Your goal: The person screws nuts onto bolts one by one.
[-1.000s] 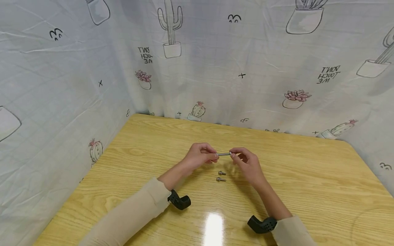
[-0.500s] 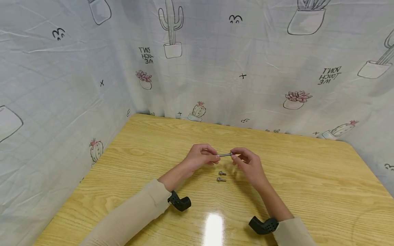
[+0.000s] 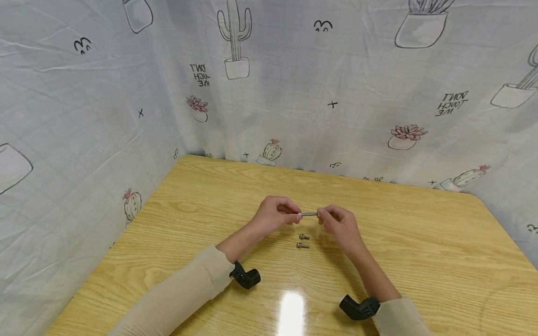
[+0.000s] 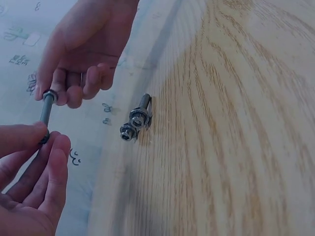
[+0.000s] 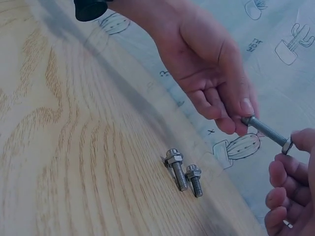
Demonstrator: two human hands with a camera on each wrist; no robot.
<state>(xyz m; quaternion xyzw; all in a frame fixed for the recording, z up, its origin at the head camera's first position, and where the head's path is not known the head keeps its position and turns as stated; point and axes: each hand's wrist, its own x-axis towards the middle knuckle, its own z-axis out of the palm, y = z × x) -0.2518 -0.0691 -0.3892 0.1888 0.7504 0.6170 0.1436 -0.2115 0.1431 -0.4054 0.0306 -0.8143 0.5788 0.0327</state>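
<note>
Between my two hands a long silver bolt is held level above the table. My left hand pinches its left end between thumb and fingers, which partly cover the bolt's head. At the other end sits a hex nut, pinched by the thumb and index finger of my right hand. The threaded shank shows between the fingertips. Just below the hands, two shorter bolts lie side by side on the table, a smaller one and a longer one, each with a nut near its head.
The wood-grain table runs to a hanging sheet printed with cacti, at the back and both sides. A black wrist mount is on the left wrist, and another mount on the right. A bright reflection lies at the front.
My right thumb and fingers have shifted round the nut, covering more of it. The bolt has moved slightly right and down. My left hand keeps its pinch; the two table bolts stay put.
</note>
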